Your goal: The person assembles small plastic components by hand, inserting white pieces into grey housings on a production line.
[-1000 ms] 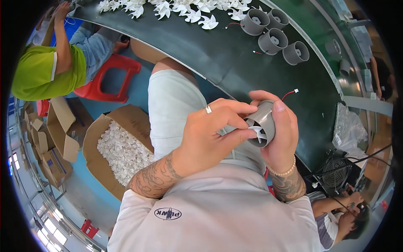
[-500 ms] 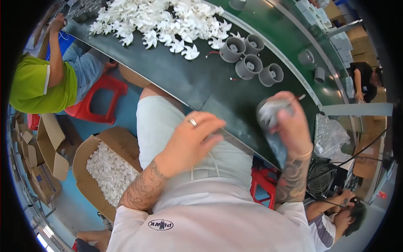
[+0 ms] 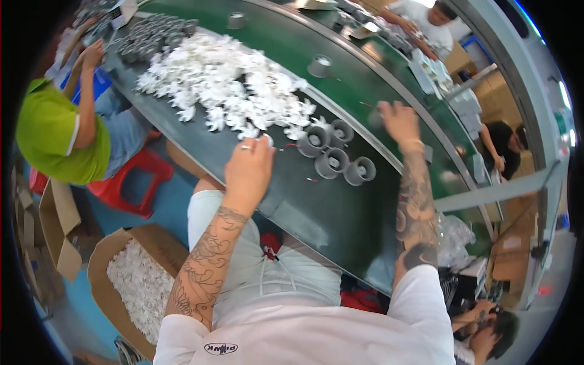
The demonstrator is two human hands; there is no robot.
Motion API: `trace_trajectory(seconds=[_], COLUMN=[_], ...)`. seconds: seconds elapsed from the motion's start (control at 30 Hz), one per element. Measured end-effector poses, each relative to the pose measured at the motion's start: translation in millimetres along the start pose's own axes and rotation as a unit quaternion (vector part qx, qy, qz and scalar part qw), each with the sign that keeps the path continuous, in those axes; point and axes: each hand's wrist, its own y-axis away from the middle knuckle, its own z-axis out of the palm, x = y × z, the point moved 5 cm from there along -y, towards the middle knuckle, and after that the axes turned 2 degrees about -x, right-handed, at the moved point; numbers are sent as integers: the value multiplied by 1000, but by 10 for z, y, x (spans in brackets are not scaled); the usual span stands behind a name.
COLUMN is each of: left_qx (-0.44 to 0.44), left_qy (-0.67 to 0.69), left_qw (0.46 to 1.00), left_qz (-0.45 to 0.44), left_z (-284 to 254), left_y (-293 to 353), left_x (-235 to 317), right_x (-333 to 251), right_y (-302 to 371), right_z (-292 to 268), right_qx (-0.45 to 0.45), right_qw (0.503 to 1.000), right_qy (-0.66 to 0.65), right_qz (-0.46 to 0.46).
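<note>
The left hand had its fingers bent close together, a white bit at their tips; I could not tell whether it was gripped. The right hand, farther off at 2 o'clock, curved part-open above the green belt, a blurred grey housing at its 9 o'clock side; hold and axis were unclear.

The heap of white fan blades began right at the left fingertips, toward 12 o'clock, its long axis running 10 to 4; the left hand was much the nearer. Four grey housings stood between the hands, at the left's 2-to-3 o'clock and the right's 8.
</note>
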Motion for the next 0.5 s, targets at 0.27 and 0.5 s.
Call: trace_trajectory(seconds=[0.27,0.5], left_qx=[-8,79], left_qy=[71,332], left_qw=[994,940], left_qz=[87,8], left_z=[106,-198], left_y=[-52,99], left_x=[221,-4], right_x=[1089,870], right_y=[210,854], right_z=[179,239], right_qx=[14,170], right_qw=[1000,828], right_qy=[-5,-527], right_qz=[14,-89])
